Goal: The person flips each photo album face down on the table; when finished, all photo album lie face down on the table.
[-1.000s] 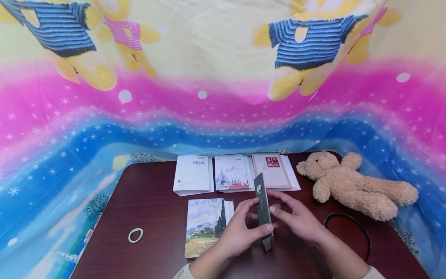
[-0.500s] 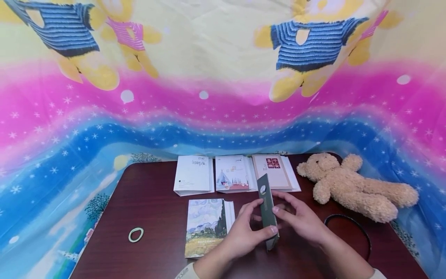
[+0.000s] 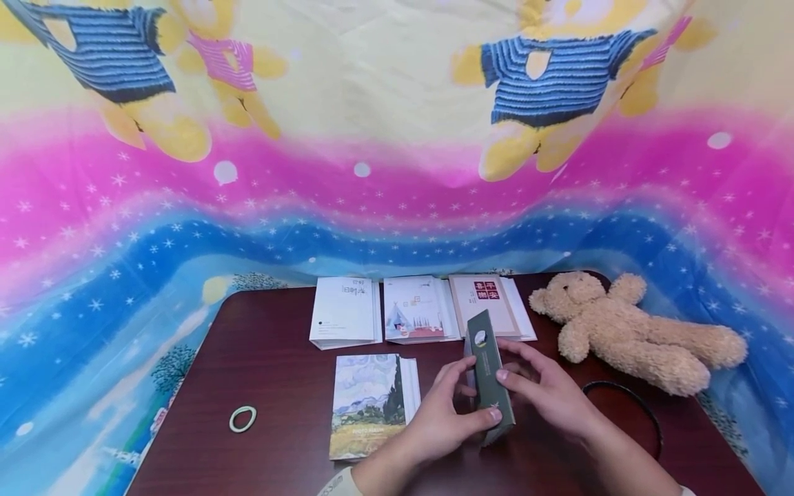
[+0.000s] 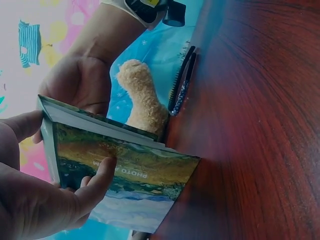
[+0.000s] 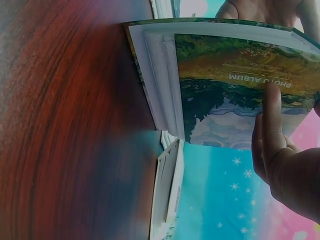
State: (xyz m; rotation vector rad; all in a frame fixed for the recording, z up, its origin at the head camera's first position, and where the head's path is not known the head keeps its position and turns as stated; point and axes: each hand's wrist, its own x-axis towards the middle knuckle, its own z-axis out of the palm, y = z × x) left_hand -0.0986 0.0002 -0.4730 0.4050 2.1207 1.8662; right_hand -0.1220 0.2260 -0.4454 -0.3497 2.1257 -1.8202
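Both hands hold a photo album (image 3: 493,386) spine up, its open edge toward the table. Its narrow spine is dark green with a small oval picture, and a painted landscape covers both faces. On one cover lie the fingers of my left hand (image 3: 437,417), with the thumb across the spine's near end. My right hand (image 3: 552,396) is against the opposite cover, its thumb at the spine's edge. The left wrist view shows the cover (image 4: 135,170) lettered "PHOTO ALBUM" under the left fingers. In the right wrist view, a right finger rests along the other cover (image 5: 225,95).
A similar landscape album (image 3: 366,406) lies left of the hands. Behind stand a white album (image 3: 341,310), a tent-picture album (image 3: 412,313) and a beige album (image 3: 480,303). A teddy bear (image 3: 626,327) and black hoop (image 3: 651,406) are right; a pale green ring (image 3: 242,418) is left.
The held album has shifted a little to the right with both hands and turned, so more of its spine faces the head camera. Both hands keep their hold.
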